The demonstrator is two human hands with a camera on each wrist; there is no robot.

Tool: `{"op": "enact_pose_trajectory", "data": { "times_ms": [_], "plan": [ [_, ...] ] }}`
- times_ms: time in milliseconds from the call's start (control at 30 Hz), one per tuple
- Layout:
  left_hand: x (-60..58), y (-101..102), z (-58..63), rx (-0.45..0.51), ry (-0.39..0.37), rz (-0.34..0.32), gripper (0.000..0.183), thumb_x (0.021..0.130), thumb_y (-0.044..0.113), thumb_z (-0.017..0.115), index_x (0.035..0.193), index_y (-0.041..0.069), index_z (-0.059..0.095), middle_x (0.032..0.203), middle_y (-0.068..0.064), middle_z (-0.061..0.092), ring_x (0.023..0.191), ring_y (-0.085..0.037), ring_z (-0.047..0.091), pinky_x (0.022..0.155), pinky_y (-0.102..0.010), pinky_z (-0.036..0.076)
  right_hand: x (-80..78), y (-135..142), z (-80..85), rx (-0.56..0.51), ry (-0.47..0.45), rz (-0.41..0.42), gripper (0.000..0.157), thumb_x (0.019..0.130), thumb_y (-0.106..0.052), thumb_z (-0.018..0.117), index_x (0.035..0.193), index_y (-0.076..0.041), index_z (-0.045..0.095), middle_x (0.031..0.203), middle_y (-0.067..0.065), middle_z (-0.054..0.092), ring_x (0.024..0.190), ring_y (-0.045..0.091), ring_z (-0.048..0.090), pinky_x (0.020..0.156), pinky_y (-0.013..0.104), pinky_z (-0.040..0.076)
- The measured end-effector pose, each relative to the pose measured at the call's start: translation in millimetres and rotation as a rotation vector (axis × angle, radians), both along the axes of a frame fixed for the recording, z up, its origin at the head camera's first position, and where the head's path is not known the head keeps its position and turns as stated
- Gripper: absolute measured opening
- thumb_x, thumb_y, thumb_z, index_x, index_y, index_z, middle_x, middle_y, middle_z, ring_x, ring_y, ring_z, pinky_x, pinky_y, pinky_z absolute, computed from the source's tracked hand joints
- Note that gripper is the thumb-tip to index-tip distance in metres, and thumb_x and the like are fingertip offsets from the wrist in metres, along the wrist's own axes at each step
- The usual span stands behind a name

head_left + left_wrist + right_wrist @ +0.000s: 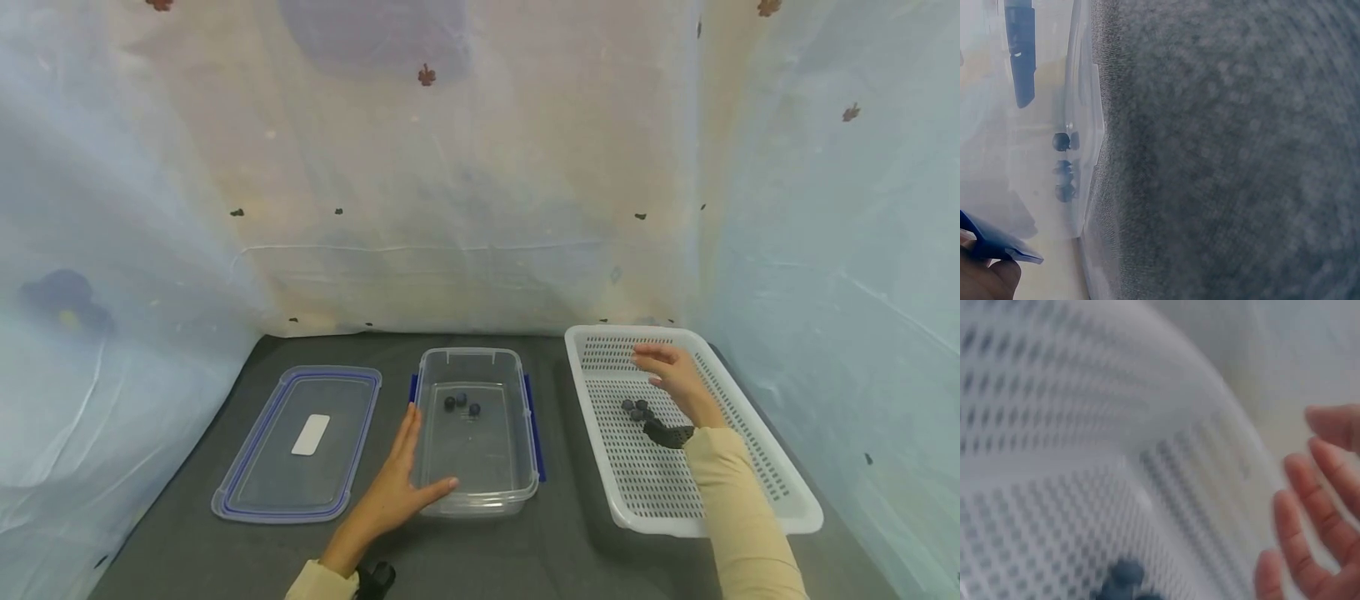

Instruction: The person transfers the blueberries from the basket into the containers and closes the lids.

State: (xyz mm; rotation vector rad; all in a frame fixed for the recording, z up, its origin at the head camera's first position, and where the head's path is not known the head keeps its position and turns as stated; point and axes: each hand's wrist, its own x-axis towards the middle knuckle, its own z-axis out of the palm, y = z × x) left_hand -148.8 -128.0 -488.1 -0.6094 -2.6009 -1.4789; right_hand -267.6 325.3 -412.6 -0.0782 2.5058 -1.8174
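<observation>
Left hand [397,487] by the clear box [472,462], fingers straight, thumb spread wide – touching the near left side, I think, hard to tell from here. Three dark balls [450,403] lie inside the box. Right hand [675,379] over the white basket [626,475], fingers loosely bent apart, nothing held – more balls [627,405] below it. Lid [339,442] flat, left of the box.

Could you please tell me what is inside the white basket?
Several small dark balls lie inside the white basket. In the head view, the right grip, black wrist strap and sleeve cover part of it; anything beneath is hidden.
</observation>
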Motion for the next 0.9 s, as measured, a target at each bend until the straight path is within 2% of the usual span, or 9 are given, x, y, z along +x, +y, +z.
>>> {"op": "enact_pose_trajectory", "data": {
  "times_ms": [133,233,300,400,567,667,767,900],
  "plan": [
    [-0.1,0,-0.1,-0.001,-0.006,0.002,0.113,0.082,0.045,0.076,0.155,0.003,0.002,0.161,-0.012,-0.008,0.141,-0.044,0.009,0.103,-0.065,0.026,2.4,21,-18.0,0.088,-0.106,-0.02,0.054,0.097,-0.023,0.062,0.136,0.011,0.044,0.131,0.018,0.053,0.119,0.029,0.047,0.103,0.057,0.034],
    [0.1,0,-0.2,0.004,-0.007,0.002,0.113,0.082,0.045,0.076,0.155,0.003,0.003,0.161,-0.012,-0.008,0.142,-0.043,0.009,0.102,-0.064,0.027,3.0,32,-28.7,0.136,-0.168,-0.029,0.05,0.095,-0.023,0.064,0.13,0.01,0.049,0.127,0.017,0.057,0.12,0.035,0.048,0.098,0.054,0.039],
    [0.4,0,0.1,0.005,-0.005,0.001,0.113,0.081,0.045,0.077,0.155,0.003,0.003,0.161,-0.012,-0.009,0.142,-0.042,0.008,0.103,-0.064,0.027,4.2,39,-34.4,0.149,-0.203,-0.028,0.045,0.092,-0.023,0.067,0.124,0.007,0.054,0.118,0.011,0.062,0.115,0.033,0.051,0.093,0.051,0.041],
    [0.7,0,0.2,0.003,-0.003,0.001,0.113,0.081,0.045,0.077,0.155,0.002,0.003,0.161,-0.011,-0.009,0.142,-0.041,0.007,0.104,-0.064,0.024,6.6,46,-42.9,0.166,-0.239,-0.039,0.034,0.088,-0.022,0.072,0.112,0.0,0.063,0.104,-0.001,0.066,0.105,0.024,0.054,0.089,0.049,0.043],
    [0.6,0,-0.7,0.009,-0.001,-0.005,0.112,0.081,0.044,0.077,0.155,0.002,0.003,0.161,-0.012,-0.008,0.142,-0.043,0.008,0.103,-0.065,0.025,10.7,50,-54.5,0.222,-0.248,-0.031,0.029,0.081,-0.019,0.079,0.103,-0.003,0.068,0.094,-0.006,0.067,0.092,0.016,0.054,0.083,0.046,0.045],
    [0.3,0,-0.7,0.005,-0.006,-0.003,0.113,0.081,0.044,0.077,0.155,0.004,0.002,0.161,-0.011,-0.008,0.142,-0.042,0.009,0.103,-0.065,0.025,11.3,49,-58.5,0.257,-0.243,-0.042,0.035,0.078,-0.015,0.081,0.105,0.002,0.066,0.094,-0.001,0.067,0.09,0.019,0.054,0.08,0.046,0.046],
    [0.1,0,-0.3,-0.004,-0.013,0.004,0.113,0.081,0.046,0.077,0.156,0.007,0.001,0.161,-0.009,-0.008,0.142,-0.04,0.008,0.104,-0.064,0.023,10.6,47,-59.9,0.28,-0.245,-0.058,0.037,0.078,-0.011,0.081,0.107,0.005,0.064,0.092,0.002,0.068,0.086,0.019,0.054,0.076,0.04,0.046],
    [0.5,0,0.1,-0.008,-0.007,0.008,0.113,0.081,0.046,0.077,0.156,0.006,0.002,0.161,-0.01,-0.008,0.143,-0.04,0.007,0.104,-0.065,0.023,9.2,46,-60.3,0.299,-0.225,-0.031,0.038,0.078,-0.009,0.08,0.108,0.008,0.062,0.09,0.002,0.069,0.082,0.015,0.056,0.071,0.032,0.044]
  ]
}}
